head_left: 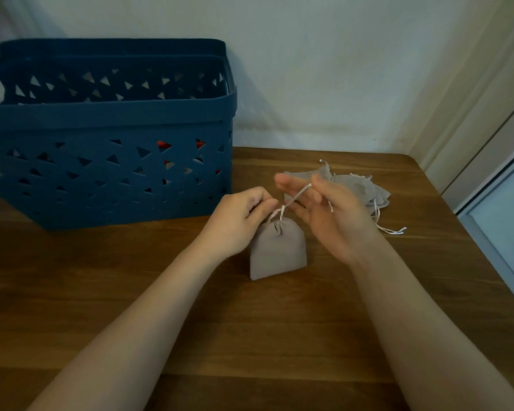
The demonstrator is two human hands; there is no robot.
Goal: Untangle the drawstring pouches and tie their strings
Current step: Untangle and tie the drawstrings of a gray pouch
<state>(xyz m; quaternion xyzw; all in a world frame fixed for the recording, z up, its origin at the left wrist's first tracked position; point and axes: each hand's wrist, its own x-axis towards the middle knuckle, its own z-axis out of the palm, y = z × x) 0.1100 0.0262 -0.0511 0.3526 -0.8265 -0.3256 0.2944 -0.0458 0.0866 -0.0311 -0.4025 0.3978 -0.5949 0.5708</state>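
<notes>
A big brown wooden tabletop (pixel 190 307) fills most of the view, with a pale wall behind it.

At about 10 o'clock sits a large blue basket (pixel 107 161). It has lots of little triangle holes in its sides. Something red shows through a few of the holes, but what it is cannot be told. The basket stands on the tabletop, right up against the wall.

Two bare arms reach in from 6 o'clock. The left hand (pixel 238 216) is curled, and its fingers pinch the white string (pixel 297 195) right by the top of a small gray pouch (pixel 276 250). The right hand (pixel 324 212) is spread, palm turned in, and the string runs up from the pouch and is caught between its straight fingers near the tips. The string is pulled tight between the two hands.

The gray pouch is in the middle of the view, just below the hands. Its top is bunched closed, and its bottom end points down toward 6 o'clock. Whether it touches the tabletop cannot be told.

At about 2 o'clock from that pouch, behind the right hand, lies a small pile of gray pouches (pixel 356 185). Their thin white strings (pixel 392 231) trail out onto the tabletop toward 4 o'clock.
</notes>
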